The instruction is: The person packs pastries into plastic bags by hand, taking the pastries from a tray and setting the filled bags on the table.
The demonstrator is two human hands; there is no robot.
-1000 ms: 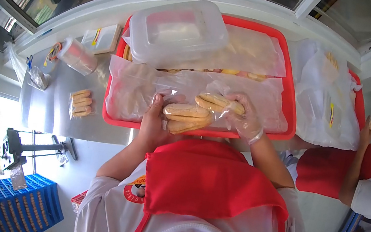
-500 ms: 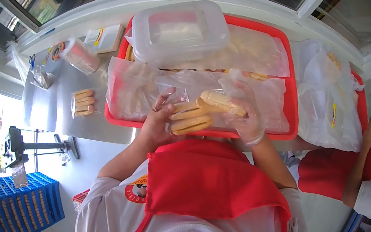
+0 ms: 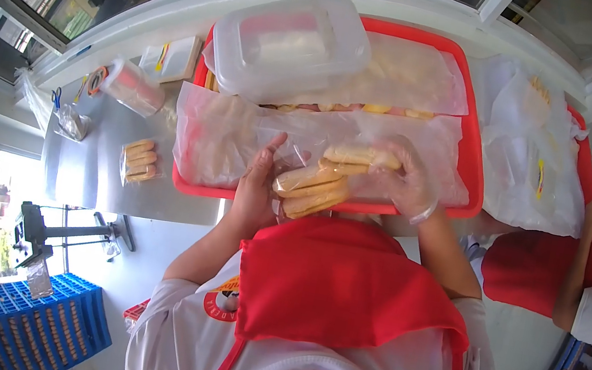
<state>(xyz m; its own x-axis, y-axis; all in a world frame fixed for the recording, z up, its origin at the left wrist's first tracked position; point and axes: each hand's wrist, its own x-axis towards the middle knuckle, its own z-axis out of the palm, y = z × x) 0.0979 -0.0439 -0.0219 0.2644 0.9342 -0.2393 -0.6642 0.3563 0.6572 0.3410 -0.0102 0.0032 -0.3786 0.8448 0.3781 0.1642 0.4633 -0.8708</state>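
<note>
My left hand (image 3: pixel 256 187), bare, supports a clear plastic bag of bread rolls (image 3: pixel 310 194) just above my red apron. Split, finger-shaped rolls with a filling line lie side by side inside it. In my right hand (image 3: pixel 409 183), which wears a clear plastic glove, is another split bread roll (image 3: pixel 358 156). That roll's left end lies close against the upper bagged roll, by the bag's mouth. Whether it is inside the film I cannot tell. Behind both hands is a red tray (image 3: pixel 481 178) holding rolls under translucent sheets (image 3: pixel 222 132).
A translucent plastic container (image 3: pixel 224 53) sits on the tray's back left. Leftward on the metal table are a packed bag of rolls (image 3: pixel 139 161), a plastic roll (image 3: pixel 135 88) and scissors (image 3: pixel 56 97). A co-worker (image 3: pixel 534 271) stands at right beside a covered tray (image 3: pixel 524 170).
My right hand has turned and closed more around its roll, moving slightly right. My left fingers have straightened beside the bag. The view has shifted a little.
</note>
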